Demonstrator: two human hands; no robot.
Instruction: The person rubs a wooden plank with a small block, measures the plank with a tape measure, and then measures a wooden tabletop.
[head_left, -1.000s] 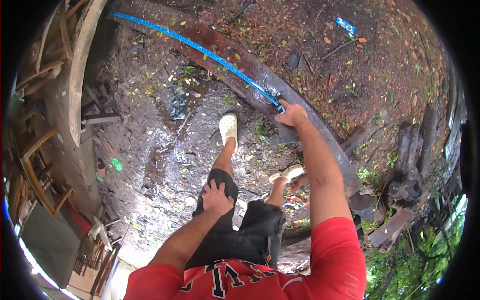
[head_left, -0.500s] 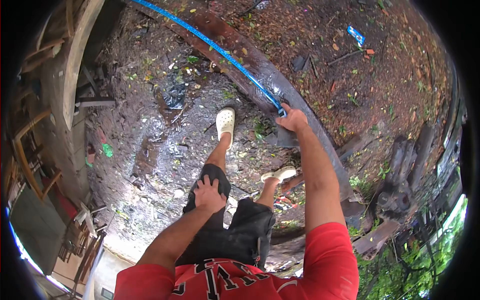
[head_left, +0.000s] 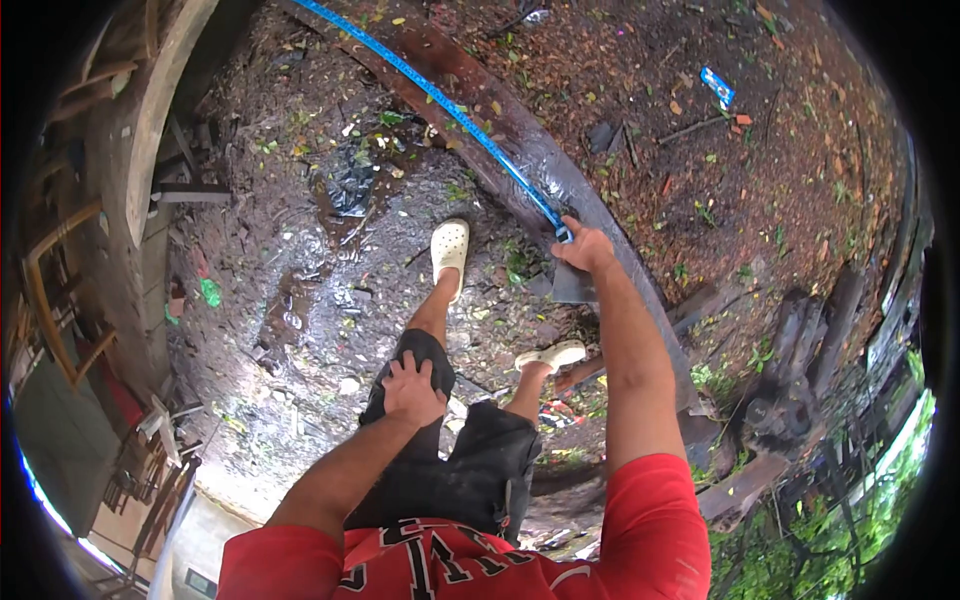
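Note:
A blue tape measure is drawn out along a long, wet wooden plank on the ground. My right hand is closed on the tape's case at its near end, low over the plank. The far end of the blade runs out of view at the top. My left hand rests with spread fingers on the knee of my black shorts and holds nothing.
Muddy ground with leaves and puddles surrounds my cream clogs. Thick logs lie at the right. A blue wrapper lies at the upper right. Wooden frames and boards stand along the left.
The view has shifted slightly. My right hand stays on the tape measure's case, and my left hand stays on my knee.

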